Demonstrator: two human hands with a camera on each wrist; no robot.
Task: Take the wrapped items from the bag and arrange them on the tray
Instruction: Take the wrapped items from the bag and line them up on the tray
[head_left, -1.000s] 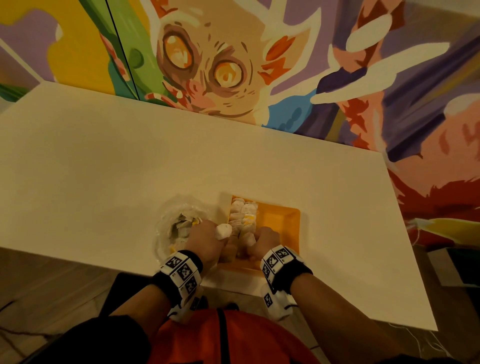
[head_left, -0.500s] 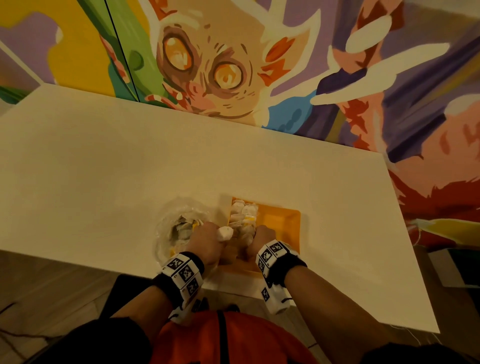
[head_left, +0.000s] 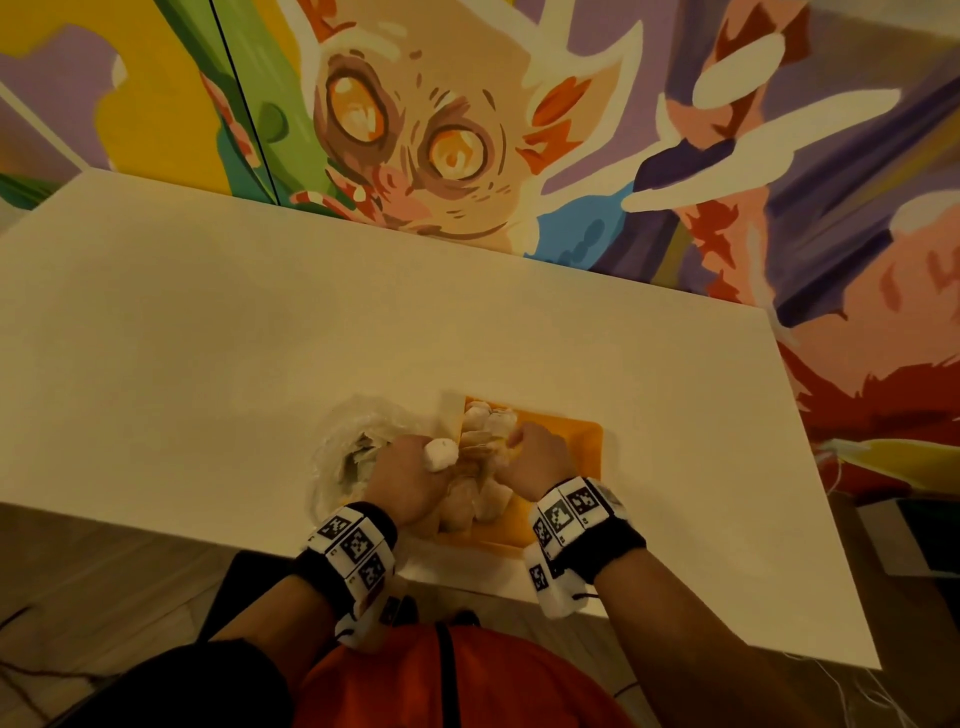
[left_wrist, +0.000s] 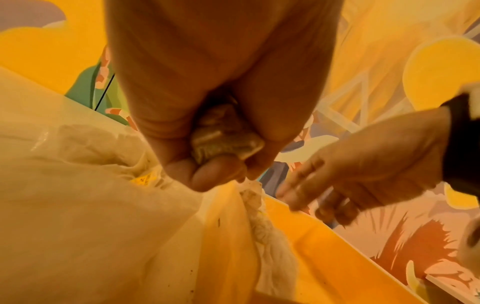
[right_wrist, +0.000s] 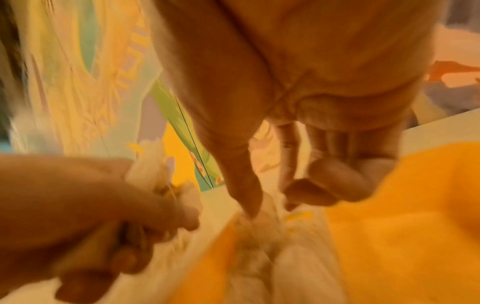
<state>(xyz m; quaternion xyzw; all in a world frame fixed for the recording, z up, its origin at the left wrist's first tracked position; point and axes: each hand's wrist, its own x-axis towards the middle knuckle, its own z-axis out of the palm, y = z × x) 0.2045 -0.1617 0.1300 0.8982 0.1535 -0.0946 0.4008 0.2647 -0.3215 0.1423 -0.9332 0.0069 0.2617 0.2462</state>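
Roughly midway through, judging by the orange tray (head_left: 582, 441): left half packed with white wrapped items (head_left: 483, 499) in a column running from the near edge toward the far edge, right half bare orange. More wrapped pieces visible inside the clear plastic bag (head_left: 348, 447), just left of the tray on the white worktop (head_left: 260, 338), so several transfers left. Left hand (head_left: 410, 478) curled tight around one wrapped item (head_left: 440, 454), held at the seam between bag and tray, above the tray's left rim; white twisted end poking out past the thumb side toward the tray. From the left wrist view, same wrapped item (left_wrist: 223, 139) clamped between palm and bent fingers (left_wrist: 207, 174), crinkled wrapper showing. Long axis of that piece apparently running left-right, bag to tray, though mostly hidden by the grip, so exact tilt not clear. Right hand (head_left: 535, 457) over the far part of the filled column, fingers bent down among the placed pieces; in the blurred right wrist view, thumb and fingertips (right_wrist: 311, 193) parted and touching wrappers, nothing clearly pinched between them, so likely nudging pieces into line rather than holding one. Placed pieces lying mostly crosswise to the column, long axes roughly left-right, bunched ends hard to tell apart. Next in order, as a judgement: held piece set down beside the column.
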